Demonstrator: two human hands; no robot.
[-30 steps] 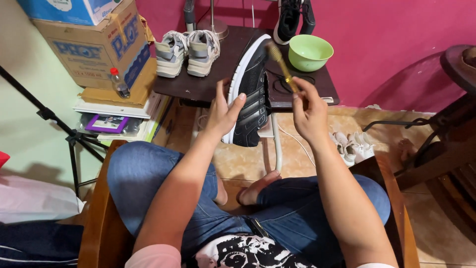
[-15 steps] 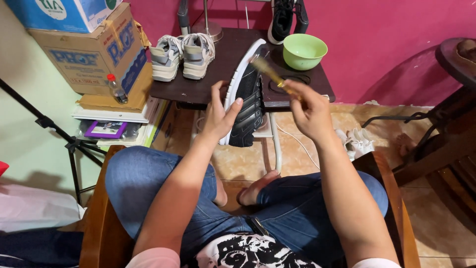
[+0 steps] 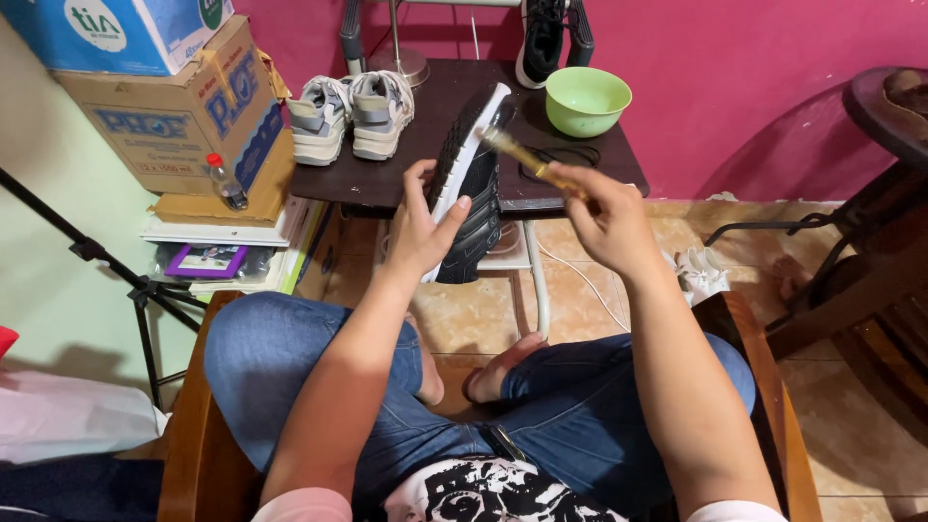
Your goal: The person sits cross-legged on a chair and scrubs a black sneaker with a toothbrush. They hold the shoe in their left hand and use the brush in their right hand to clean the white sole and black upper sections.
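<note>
The left hand (image 3: 425, 227) grips the black shoe (image 3: 471, 184) sole-outward, long axis upright; the right hand (image 3: 604, 217) pinches a brush (image 3: 517, 153) touching its upper edge.

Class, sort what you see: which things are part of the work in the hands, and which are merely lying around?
In use: black shoe, brush, left hand, right hand.

Lying about: grey shoes, green bowl, small bottle, cardboard boxes, tripod.

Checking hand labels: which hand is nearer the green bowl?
Right. The right hand, holding a brush, is just below the green bowl; the left hand grips the black shoe farther left.
</note>
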